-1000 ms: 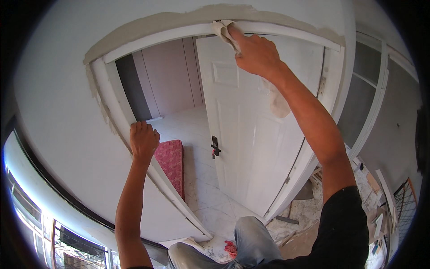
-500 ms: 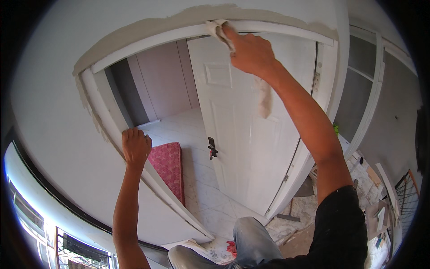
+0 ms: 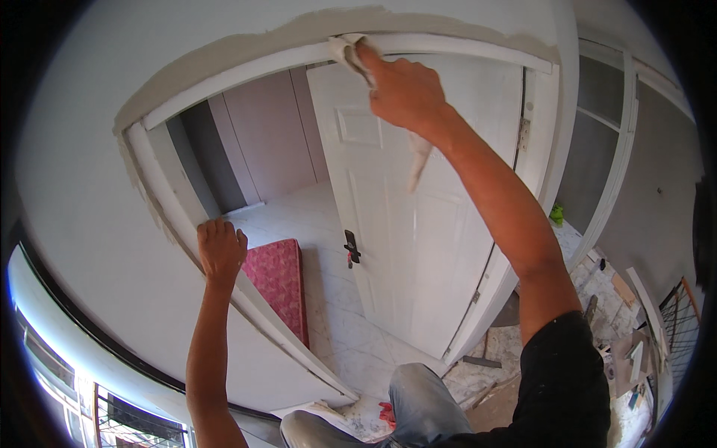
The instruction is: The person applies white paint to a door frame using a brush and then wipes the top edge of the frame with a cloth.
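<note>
My right hand (image 3: 409, 91) is closed round a whitish cloth (image 3: 347, 51) and presses it on the white top bar of the door frame (image 3: 246, 73). A loose tail of the cloth dangles below the hand. Above the bar, a grey-beige band of filler (image 3: 284, 33) runs along the wall. My left hand (image 3: 221, 250) grips the left upright of the frame, its fingers curled over the edge. Behind the right arm, a white panelled door (image 3: 418, 254) stands ajar into the room, with a dark lever handle (image 3: 350, 246) and keys hanging from it.
Inside the room a pink patterned mattress (image 3: 272, 284) lies on pale tiles. Boards and scraps (image 3: 627, 358) litter the floor at the right, beside a wire rack (image 3: 680, 325). My knees (image 3: 418, 396) are bent below, near a red crumpled item (image 3: 386, 414).
My right hand has slid the cloth a little leftward along the top bar, and its hanging tail has swung. My left hand keeps its hold on the upright.
</note>
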Demonstrator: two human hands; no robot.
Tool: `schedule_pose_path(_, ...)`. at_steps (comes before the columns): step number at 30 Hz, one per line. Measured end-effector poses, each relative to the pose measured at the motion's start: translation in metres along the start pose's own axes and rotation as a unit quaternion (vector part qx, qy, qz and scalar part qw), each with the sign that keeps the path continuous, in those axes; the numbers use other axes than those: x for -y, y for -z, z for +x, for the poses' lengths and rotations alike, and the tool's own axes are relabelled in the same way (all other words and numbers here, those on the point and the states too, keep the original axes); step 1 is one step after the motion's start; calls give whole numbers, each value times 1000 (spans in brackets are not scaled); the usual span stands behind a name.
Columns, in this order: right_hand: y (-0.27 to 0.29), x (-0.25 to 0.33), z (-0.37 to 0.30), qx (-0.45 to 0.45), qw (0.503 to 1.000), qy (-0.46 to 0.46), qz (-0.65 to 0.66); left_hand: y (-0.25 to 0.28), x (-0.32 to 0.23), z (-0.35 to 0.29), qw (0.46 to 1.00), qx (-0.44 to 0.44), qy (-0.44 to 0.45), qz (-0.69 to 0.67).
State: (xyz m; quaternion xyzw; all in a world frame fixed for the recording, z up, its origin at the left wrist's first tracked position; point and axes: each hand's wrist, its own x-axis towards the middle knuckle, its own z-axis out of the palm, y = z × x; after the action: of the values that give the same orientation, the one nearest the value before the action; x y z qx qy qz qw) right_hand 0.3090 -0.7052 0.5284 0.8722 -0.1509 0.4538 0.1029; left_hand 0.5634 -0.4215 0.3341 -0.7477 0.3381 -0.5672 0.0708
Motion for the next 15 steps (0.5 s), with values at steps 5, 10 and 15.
schedule_pose_path(5,6,-25,-9,5,998,-42,-46,2,-5,1,1000,-6,3,-17)
schedule_pose_path(10,13,-48,-32,-26,991,-114,-62,-2,-4,3,1000,-23,3,-22)
schedule_pose_path(15,-2,-67,-85,-134,974,-144,115,12,-5,7,997,-40,-12,-60)
